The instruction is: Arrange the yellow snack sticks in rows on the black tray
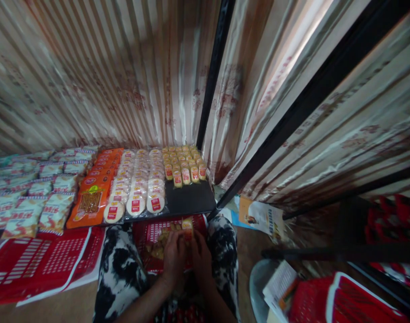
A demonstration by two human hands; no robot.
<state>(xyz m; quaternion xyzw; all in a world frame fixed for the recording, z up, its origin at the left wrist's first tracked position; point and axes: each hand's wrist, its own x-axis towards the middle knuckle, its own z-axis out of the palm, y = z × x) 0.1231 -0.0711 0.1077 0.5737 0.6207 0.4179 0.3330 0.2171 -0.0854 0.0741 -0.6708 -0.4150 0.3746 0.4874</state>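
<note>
My left hand [175, 252] and my right hand [201, 253] are close together over a red basket [140, 228] between my knees. A small yellow wrapped cake [187, 223] is held upright at the fingertips of both hands, its fingers closed around the lower part. Several similar yellow packs [156, 249] lie in the basket, partly hidden by my left hand. Beyond the basket, rows of small yellow packs [186, 176] with red labels stand at the right end of a black shelf [191, 199]. The dim light blurs the finger details.
Left along the shelf are round white crackers [156, 203], orange snack bags [90, 202] and white snack bags [24, 215]. Another red basket [53, 255] lies at lower left. Black posts [258, 161] rise at right, near a grey bin [257, 287] and a red basket [312, 298].
</note>
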